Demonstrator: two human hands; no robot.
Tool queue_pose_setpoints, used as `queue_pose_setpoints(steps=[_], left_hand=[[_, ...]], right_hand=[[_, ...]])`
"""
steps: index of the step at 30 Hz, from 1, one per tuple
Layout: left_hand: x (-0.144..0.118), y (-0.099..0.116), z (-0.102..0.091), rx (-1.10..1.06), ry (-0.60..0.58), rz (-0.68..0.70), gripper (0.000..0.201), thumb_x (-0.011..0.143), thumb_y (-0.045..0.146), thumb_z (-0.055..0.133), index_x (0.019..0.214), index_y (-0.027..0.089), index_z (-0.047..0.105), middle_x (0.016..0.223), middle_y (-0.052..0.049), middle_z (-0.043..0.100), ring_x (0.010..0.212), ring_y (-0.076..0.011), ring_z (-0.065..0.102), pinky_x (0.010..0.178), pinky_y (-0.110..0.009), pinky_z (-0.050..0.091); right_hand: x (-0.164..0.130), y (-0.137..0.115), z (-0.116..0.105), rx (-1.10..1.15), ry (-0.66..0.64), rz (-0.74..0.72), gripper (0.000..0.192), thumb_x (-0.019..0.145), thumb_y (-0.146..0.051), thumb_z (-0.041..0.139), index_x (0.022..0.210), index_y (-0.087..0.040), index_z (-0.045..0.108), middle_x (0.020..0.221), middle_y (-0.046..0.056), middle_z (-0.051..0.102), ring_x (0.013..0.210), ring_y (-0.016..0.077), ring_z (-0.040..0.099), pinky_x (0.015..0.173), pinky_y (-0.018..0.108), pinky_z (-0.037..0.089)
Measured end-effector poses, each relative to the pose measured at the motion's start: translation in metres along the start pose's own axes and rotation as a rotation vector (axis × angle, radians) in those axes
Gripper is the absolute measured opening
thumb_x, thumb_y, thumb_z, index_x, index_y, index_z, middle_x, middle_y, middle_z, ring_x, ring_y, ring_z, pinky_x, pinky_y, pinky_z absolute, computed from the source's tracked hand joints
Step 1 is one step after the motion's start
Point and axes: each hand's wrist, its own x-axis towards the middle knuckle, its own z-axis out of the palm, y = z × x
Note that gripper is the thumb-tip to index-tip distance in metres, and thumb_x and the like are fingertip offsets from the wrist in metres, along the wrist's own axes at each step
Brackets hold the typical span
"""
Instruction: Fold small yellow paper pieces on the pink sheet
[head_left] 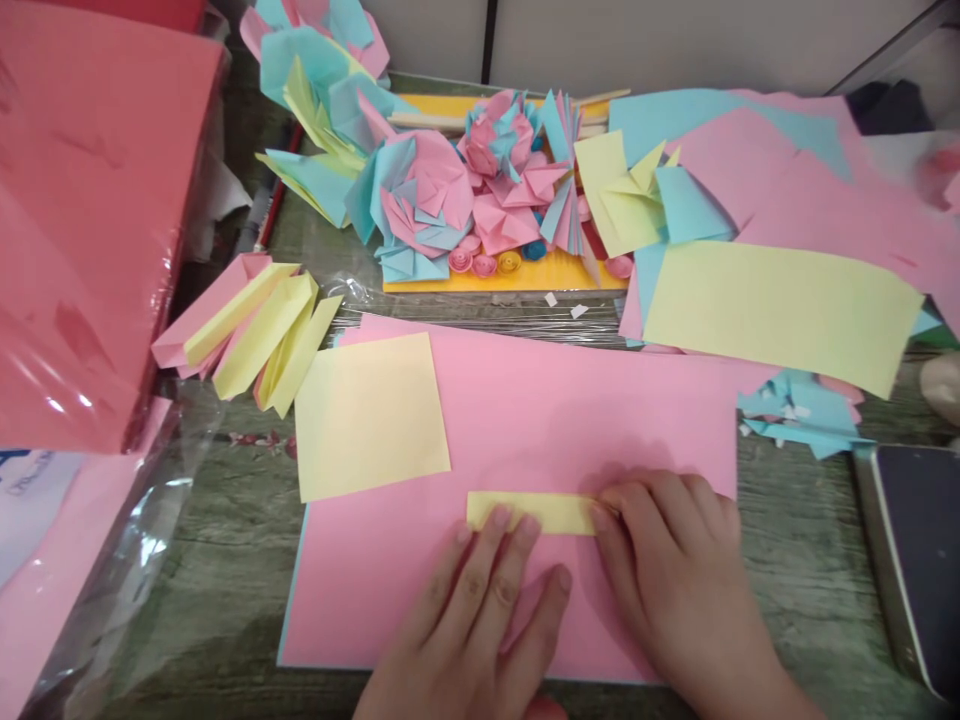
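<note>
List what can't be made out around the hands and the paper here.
- Yellow strip: its right end is hidden under the right hand, and the left hand fingertips cover its lower edge.
- Pink sheet: the part under both hands is hidden.
- Tray: cut off by the right edge of the head view.
- Red stack: cut off at left and top; glare on its wrap hides the contents.

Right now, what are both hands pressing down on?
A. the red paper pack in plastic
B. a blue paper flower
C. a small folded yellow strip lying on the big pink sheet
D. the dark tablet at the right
C: the left hand and right hand both have fingertips on the folded yellow strip, which lies on the big pink sheet.
</note>
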Motion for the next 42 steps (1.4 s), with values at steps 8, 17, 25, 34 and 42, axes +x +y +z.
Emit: queue_pose_setpoints(steps=[8, 17, 25, 34, 42], left_hand=[[0.001, 0.000, 0.001, 0.005, -0.019, -0.009, 0.065, 0.082, 0.064, 0.035, 0.132, 0.022, 0.039, 0.128, -0.009, 0.052, 0.118, -0.0283, 0.046, 0.099, -0.044, 0.021], [-0.001, -0.001, 0.001, 0.000, -0.027, -0.013, 0.066, 0.081, 0.065, 0.035, 0.132, 0.023, 0.038, 0.129, -0.009, 0.051, 0.120, -0.0291, 0.043, 0.100, -0.045, 0.019], [-0.001, 0.002, 0.002, -0.004, -0.034, -0.050, 0.066, 0.081, 0.065, 0.035, 0.133, 0.025, 0.036, 0.132, -0.008, 0.047, 0.123, -0.0293, 0.038, 0.102, -0.044, 0.018], [-0.003, 0.007, 0.007, -0.014, -0.031, -0.087, 0.070, 0.078, 0.067, 0.038, 0.135, 0.026, 0.033, 0.138, -0.008, 0.038, 0.129, -0.0310, 0.027, 0.104, -0.044, 0.017], [-0.003, 0.006, 0.006, -0.004, -0.057, -0.070, 0.071, 0.079, 0.067, 0.037, 0.136, 0.026, 0.031, 0.138, -0.008, 0.037, 0.129, -0.0307, 0.026, 0.105, -0.044, 0.015]], right_hand=[[0.002, 0.000, 0.003, -0.074, 0.013, -0.012, 0.016, 0.087, -0.024, 0.043, 0.075, -0.019, 0.052, 0.077, 0.007, 0.054, 0.072, 0.0222, 0.041, 0.064, 0.036, 0.029], [0.001, -0.002, 0.003, -0.116, -0.003, 0.013, 0.019, 0.088, -0.027, 0.041, 0.075, -0.020, 0.052, 0.078, 0.007, 0.055, 0.072, 0.0219, 0.041, 0.065, 0.036, 0.028], [0.001, -0.003, 0.003, -0.144, -0.010, 0.012, 0.023, 0.090, -0.027, 0.037, 0.074, -0.019, 0.051, 0.076, 0.007, 0.054, 0.072, 0.0215, 0.041, 0.066, 0.036, 0.028], [0.003, -0.004, 0.003, -0.180, 0.002, -0.012, 0.021, 0.088, -0.024, 0.038, 0.073, -0.019, 0.051, 0.075, 0.007, 0.054, 0.070, 0.0208, 0.041, 0.064, 0.035, 0.028], [0.002, -0.007, 0.002, -0.186, -0.010, 0.009, 0.020, 0.087, -0.025, 0.041, 0.072, -0.019, 0.051, 0.075, 0.007, 0.054, 0.071, 0.0216, 0.041, 0.066, 0.036, 0.028]])
